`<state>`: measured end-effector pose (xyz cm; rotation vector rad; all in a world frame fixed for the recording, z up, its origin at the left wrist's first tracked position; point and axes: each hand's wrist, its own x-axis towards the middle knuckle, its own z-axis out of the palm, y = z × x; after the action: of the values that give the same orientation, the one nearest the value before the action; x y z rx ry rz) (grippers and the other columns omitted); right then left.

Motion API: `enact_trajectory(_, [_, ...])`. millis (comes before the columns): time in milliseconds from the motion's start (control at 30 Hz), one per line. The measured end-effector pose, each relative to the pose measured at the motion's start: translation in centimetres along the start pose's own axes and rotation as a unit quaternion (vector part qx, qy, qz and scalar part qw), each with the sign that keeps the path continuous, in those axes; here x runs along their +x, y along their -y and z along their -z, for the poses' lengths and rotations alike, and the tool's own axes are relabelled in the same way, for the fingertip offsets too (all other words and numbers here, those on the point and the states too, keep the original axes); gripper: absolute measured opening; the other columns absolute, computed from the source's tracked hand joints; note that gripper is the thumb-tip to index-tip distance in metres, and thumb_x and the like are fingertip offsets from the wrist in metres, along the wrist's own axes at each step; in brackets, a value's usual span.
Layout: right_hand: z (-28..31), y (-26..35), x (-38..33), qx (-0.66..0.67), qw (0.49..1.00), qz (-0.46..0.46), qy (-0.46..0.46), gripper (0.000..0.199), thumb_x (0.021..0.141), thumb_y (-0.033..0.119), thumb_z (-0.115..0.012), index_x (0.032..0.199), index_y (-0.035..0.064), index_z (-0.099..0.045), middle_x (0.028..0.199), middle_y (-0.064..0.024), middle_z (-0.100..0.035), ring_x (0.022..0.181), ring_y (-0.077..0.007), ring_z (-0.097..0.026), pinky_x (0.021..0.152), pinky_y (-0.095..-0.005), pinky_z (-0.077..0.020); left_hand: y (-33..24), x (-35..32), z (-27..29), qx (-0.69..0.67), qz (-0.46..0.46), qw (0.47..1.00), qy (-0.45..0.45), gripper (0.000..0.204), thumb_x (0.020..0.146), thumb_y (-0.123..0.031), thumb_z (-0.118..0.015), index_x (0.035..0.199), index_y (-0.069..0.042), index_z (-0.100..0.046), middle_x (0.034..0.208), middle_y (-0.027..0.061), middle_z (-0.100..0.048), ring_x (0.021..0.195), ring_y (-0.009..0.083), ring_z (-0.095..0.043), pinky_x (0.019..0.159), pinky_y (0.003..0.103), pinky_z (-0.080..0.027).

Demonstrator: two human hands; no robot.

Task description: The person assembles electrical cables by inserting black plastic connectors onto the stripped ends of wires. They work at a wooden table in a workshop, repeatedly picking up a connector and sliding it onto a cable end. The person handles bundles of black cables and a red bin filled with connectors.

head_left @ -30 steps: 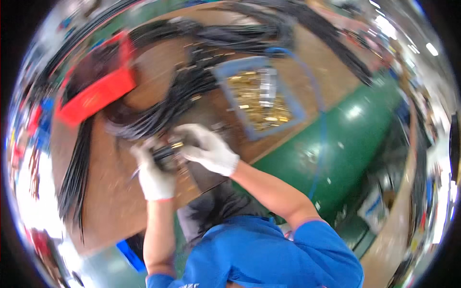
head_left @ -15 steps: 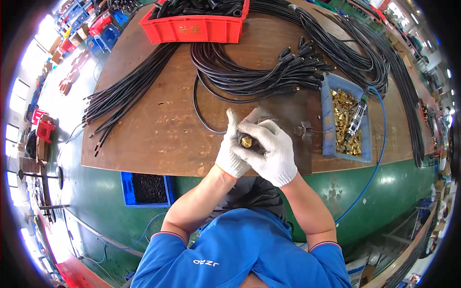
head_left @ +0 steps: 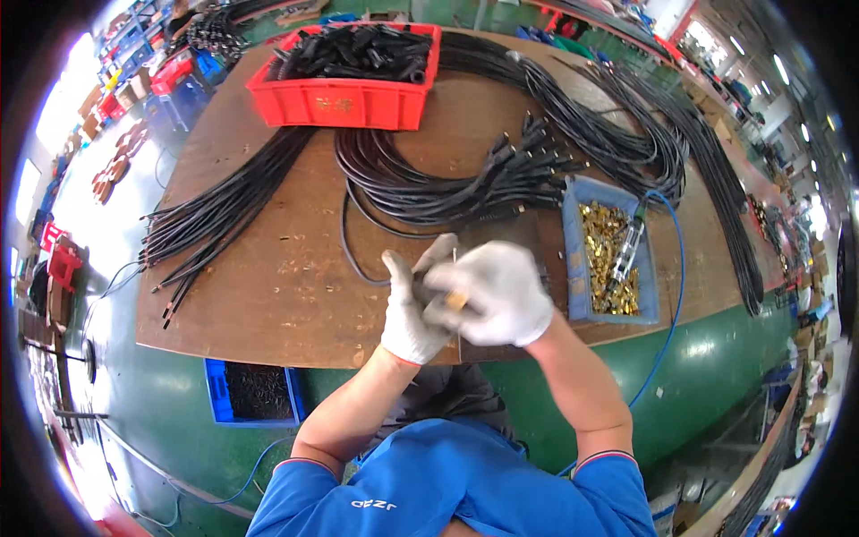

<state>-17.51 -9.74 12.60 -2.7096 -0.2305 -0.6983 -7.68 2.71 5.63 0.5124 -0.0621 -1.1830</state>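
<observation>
Gloved hands pinch brass fitting

- Both forearms come up from the lower edge, bare below short blue sleeves, and meet in front of the chest.
- The left hand wears a white glove; its thumb sticks up and the fingers curl inward toward the other hand.
- The right hand, also in a white glove, lies partly over the left, fingers bent and pinched together.
- The two hands touch, pressed close at the fingertips.
- The right elbow juts out wider than the left; both wrists are bent slightly inward.
- The right hand looks a little blurred.
</observation>
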Motion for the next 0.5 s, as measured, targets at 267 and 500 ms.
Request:
enact_trajectory(267, [-2.7,-8.7,-1.6,0.0,0.877,-0.383,-0.292,0.063,0.093,0.033,-0.08,0.144,0.0038,-0.058,0.136,-0.0214,-0.064,0.116,-0.0344,-0.066,0.104,-0.0439,-0.0529,-2.0,-1.4,4.8,0.38,-0.106,0.919,-0.012,0.044,0.111,-0.038,-0.06,0.134,0.0,-0.062,0.098,0.0032,-0.069,0.08,0.0097,-0.062,0.07,0.027,-0.053])
enact_trajectory(500, [-7.2,-8.5,2.3,-0.177,0.973,-0.147,-0.009,0.095,0.071,0.047,-0.093,0.15,0.0121,-0.053,0.15,-0.0209,-0.051,0.144,-0.0453,-0.043,0.125,-0.0587,-0.0286,-9.4,-1.1,5.6,0.526,-0.252,0.807,-0.097,0.031,0.109,-0.02,-0.063,0.131,0.002,-0.064,0.096,0.0034,-0.069,0.08,0.01,-0.061,0.072,0.028,-0.054])
